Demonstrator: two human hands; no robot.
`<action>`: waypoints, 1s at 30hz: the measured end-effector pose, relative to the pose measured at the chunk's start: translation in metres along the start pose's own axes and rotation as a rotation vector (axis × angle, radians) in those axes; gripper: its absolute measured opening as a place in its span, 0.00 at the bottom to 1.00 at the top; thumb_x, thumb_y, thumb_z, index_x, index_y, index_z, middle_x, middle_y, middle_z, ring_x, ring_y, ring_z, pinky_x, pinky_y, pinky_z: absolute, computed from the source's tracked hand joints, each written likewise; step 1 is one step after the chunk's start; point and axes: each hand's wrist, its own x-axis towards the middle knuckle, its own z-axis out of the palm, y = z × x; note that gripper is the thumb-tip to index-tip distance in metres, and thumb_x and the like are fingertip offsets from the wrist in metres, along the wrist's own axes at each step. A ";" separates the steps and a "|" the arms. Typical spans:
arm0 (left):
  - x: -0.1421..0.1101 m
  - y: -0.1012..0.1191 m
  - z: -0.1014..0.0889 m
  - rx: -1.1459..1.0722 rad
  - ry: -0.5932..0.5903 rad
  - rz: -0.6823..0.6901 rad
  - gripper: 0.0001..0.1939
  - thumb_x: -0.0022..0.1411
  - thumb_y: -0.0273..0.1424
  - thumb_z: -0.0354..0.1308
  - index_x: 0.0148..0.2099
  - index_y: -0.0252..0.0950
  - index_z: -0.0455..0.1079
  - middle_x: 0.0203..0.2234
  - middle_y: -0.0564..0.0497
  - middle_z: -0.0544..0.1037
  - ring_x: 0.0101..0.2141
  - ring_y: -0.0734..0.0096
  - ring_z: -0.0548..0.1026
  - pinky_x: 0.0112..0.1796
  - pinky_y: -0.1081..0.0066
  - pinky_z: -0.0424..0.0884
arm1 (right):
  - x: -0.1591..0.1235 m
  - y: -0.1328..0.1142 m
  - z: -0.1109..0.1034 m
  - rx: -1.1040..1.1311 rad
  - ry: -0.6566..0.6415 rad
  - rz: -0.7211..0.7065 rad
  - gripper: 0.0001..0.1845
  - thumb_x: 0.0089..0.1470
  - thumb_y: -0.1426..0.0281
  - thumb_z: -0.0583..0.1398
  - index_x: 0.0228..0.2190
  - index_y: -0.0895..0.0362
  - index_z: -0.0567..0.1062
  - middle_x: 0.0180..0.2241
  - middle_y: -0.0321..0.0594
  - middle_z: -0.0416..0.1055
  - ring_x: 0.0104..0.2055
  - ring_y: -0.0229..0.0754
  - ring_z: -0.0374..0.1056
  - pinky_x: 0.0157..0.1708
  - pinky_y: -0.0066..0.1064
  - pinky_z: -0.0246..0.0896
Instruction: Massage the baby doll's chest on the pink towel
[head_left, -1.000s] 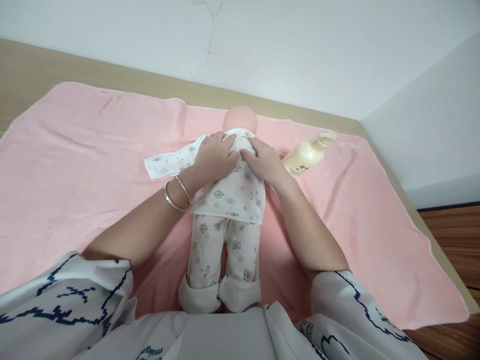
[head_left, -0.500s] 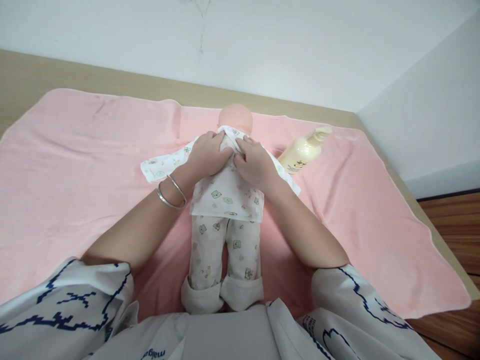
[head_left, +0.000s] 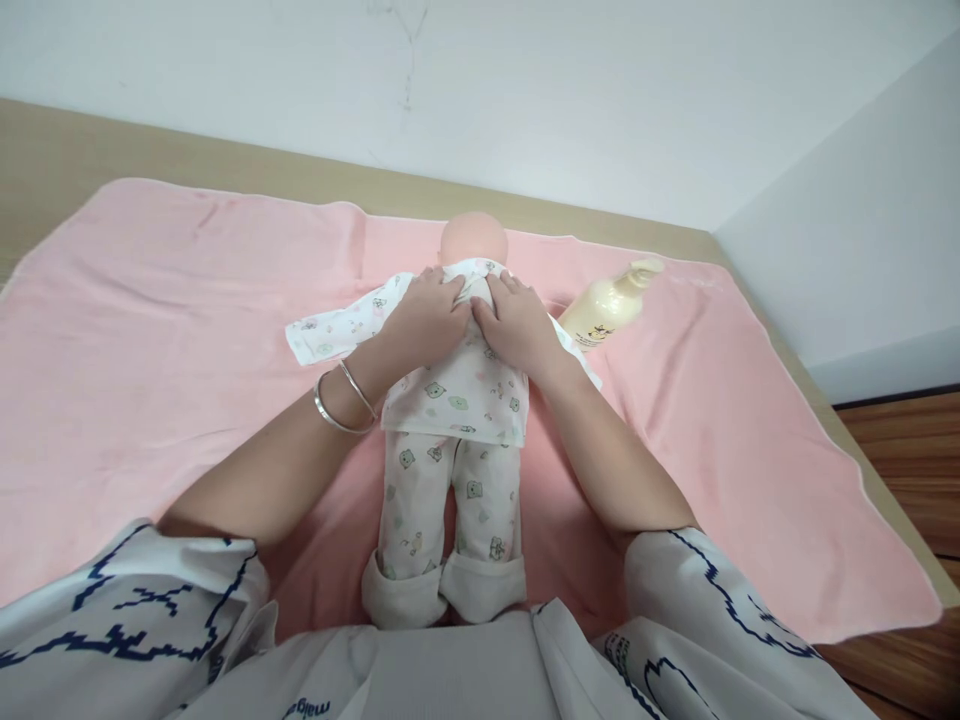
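Note:
A baby doll (head_left: 471,237) lies stretched out with its bald, smooth head away from me; no face shows. It wears a white patterned top (head_left: 454,405) and matching trousers (head_left: 416,490) with rolled-up cuffs. My left hand (head_left: 429,318) rests on the upper left of the doll's torso, fingers laid out over the cloth. Mirroring it, my right hand (head_left: 519,325) lies on the upper right side, thumb apart from the fingers. The two thumbs come close together at the middle. Both palms hide much of the torso. One sleeve reaches out to the left; the other is partly behind my right wrist.
A pale yellow pump bottle (head_left: 609,305) lies tilted on the pink blanket (head_left: 187,330), right of the doll. Beneath the blanket is a wooden tabletop (head_left: 225,145), with white walls (head_left: 562,110) behind and to the right. Brown wood (head_left: 900,450) shows below the right edge.
Half a second ago my fingers were curled closer in and the top was bunched near the neck. Now they are laid flatter and spread, and the cloth is smoother. The bottle stays put.

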 end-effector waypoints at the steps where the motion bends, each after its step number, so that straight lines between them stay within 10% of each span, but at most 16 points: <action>1: 0.003 -0.004 0.004 0.005 0.022 0.007 0.17 0.74 0.30 0.43 0.48 0.33 0.74 0.48 0.38 0.76 0.53 0.49 0.73 0.60 0.48 0.70 | -0.003 -0.004 -0.001 -0.027 0.004 -0.006 0.27 0.73 0.62 0.46 0.61 0.64 0.72 0.66 0.62 0.70 0.70 0.64 0.64 0.72 0.61 0.56; 7: 0.010 -0.015 0.023 0.021 0.088 -0.132 0.29 0.77 0.39 0.40 0.67 0.28 0.69 0.61 0.29 0.74 0.62 0.43 0.71 0.67 0.46 0.64 | -0.018 -0.028 -0.006 -0.100 0.015 -0.024 0.26 0.73 0.68 0.44 0.59 0.66 0.73 0.62 0.63 0.73 0.69 0.61 0.65 0.72 0.53 0.58; 20: 0.007 -0.011 0.028 -0.061 0.143 -0.174 0.31 0.76 0.39 0.43 0.72 0.31 0.67 0.68 0.33 0.72 0.67 0.45 0.68 0.71 0.46 0.61 | 0.001 0.003 -0.002 0.060 -0.065 0.075 0.39 0.73 0.57 0.48 0.74 0.68 0.58 0.79 0.61 0.48 0.83 0.60 0.42 0.82 0.58 0.36; 30: -0.011 0.016 0.016 -0.011 0.148 -0.172 0.26 0.77 0.36 0.43 0.68 0.34 0.71 0.65 0.34 0.73 0.67 0.43 0.68 0.71 0.42 0.61 | 0.004 0.016 -0.005 0.201 -0.008 0.019 0.35 0.68 0.53 0.54 0.68 0.58 0.67 0.72 0.55 0.65 0.76 0.61 0.59 0.75 0.62 0.51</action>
